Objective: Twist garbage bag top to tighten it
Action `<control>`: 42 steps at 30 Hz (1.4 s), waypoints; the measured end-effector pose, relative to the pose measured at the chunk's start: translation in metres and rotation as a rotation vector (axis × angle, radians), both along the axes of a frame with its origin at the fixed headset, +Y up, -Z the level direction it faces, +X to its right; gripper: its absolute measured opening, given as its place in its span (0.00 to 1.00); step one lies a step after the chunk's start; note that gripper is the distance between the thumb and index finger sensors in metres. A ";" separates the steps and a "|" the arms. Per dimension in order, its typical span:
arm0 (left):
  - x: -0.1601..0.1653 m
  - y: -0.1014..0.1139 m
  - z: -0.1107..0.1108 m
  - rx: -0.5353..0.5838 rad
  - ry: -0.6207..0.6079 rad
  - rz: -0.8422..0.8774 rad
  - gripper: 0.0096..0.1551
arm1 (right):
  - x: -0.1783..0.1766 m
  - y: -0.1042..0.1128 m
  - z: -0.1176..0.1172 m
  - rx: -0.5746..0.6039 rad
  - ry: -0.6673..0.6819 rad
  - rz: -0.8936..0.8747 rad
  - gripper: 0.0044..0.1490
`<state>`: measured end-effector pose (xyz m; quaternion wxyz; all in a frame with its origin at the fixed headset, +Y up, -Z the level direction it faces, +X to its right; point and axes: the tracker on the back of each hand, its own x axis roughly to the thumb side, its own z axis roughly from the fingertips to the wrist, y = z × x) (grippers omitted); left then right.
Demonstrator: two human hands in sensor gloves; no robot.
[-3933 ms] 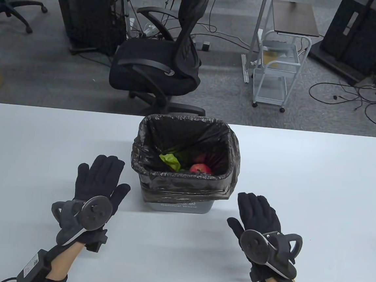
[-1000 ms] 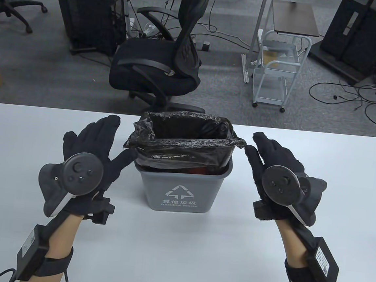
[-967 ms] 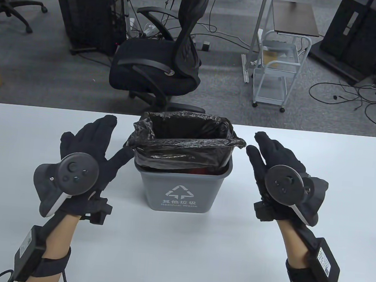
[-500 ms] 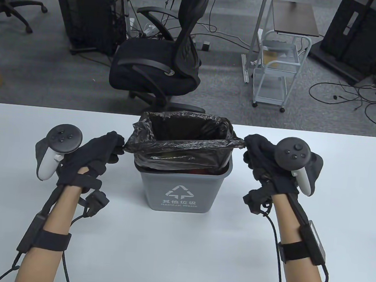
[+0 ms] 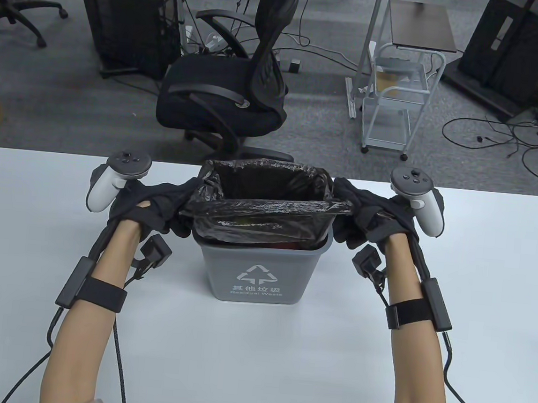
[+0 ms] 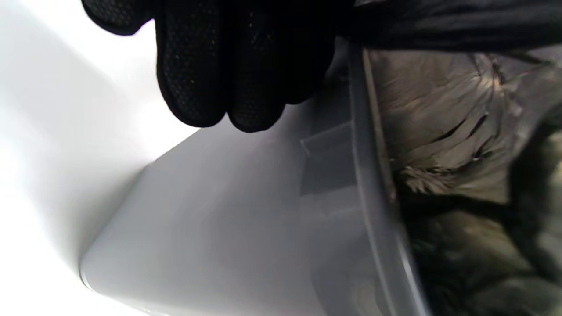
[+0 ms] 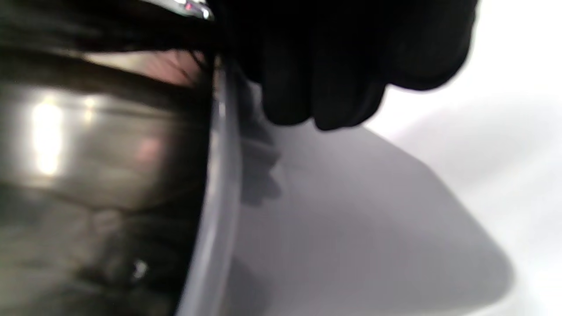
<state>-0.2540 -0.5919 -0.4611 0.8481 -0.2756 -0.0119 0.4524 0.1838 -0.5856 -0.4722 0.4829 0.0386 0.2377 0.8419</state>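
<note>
1. My left hand and right hand each grip the garbage bag at its side edges, above the grey bin on the table.
2. I should gather both edges inward evenly before twisting (thin film likely tears).
3. The bin reads "其他垃圾", "Residual Waste", below a recycling triangle.

Crinkled glossy black plastic garbage bag, smooth matt grey plastic bin — smooth white table
</note>
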 end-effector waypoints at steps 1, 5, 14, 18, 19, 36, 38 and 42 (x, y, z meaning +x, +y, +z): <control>0.000 -0.001 -0.002 -0.009 -0.006 0.017 0.33 | -0.002 0.002 -0.001 0.015 -0.008 0.039 0.43; -0.002 0.000 -0.006 -0.013 0.003 0.043 0.23 | -0.001 0.003 -0.005 0.046 -0.044 0.098 0.26; -0.007 0.018 -0.023 0.024 0.145 -0.176 0.22 | 0.006 0.012 -0.025 0.061 -0.171 0.157 0.23; -0.001 0.032 -0.024 0.091 0.195 -0.220 0.22 | 0.001 0.021 -0.033 0.160 -0.231 0.161 0.23; 0.001 0.036 -0.022 0.113 0.192 -0.221 0.22 | -0.002 0.024 -0.034 0.198 -0.218 0.155 0.23; -0.018 0.092 0.037 0.396 0.228 -0.422 0.21 | 0.015 0.083 0.030 0.611 -0.350 0.278 0.23; -0.018 0.094 0.043 0.414 0.239 -0.428 0.21 | 0.014 0.087 0.037 0.650 -0.359 0.331 0.23; -0.020 0.094 0.054 0.432 0.253 -0.491 0.21 | 0.015 0.087 0.048 0.662 -0.383 0.454 0.23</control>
